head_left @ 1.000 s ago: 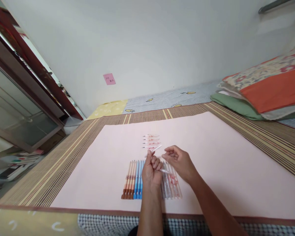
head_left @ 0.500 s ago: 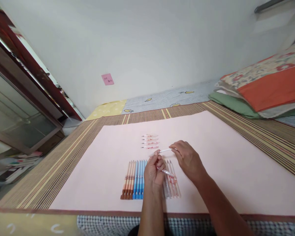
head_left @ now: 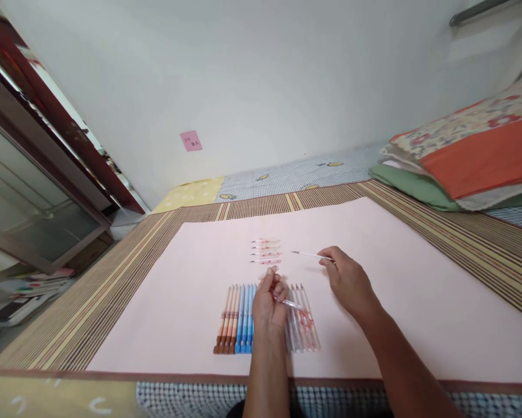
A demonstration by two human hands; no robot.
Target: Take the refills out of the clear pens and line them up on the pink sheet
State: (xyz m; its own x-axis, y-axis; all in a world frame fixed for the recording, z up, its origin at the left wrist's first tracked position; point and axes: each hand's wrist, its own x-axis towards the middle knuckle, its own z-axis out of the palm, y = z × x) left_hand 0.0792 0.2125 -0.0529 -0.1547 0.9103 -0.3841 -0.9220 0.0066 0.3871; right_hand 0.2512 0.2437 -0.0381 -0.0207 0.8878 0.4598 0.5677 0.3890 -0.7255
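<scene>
My left hand [head_left: 269, 302] is closed round a clear pink pen barrel [head_left: 292, 304] above a row of pens lying side by side: brown ones [head_left: 227, 319], blue ones [head_left: 244, 318] and clear pink ones [head_left: 303, 319]. My right hand [head_left: 350, 283] pinches a thin white refill [head_left: 308, 255] by its end and holds it out to the right of several short pink pen parts [head_left: 266, 251] laid in a column. All of it rests on a pale pink sheet [head_left: 409, 302].
The pink sheet lies on a striped woven mat [head_left: 112, 273] on a bed. Folded bedding and pillows [head_left: 470, 157] are stacked at the right. A pink sticky note [head_left: 191, 140] hangs on the white wall. Books [head_left: 25, 296] and a glass-fronted cabinet [head_left: 21, 203] are at the left.
My right hand has drawn the thin refill out of the barrel in my left hand and carried it to the right and farther away. My left hand stayed put.
</scene>
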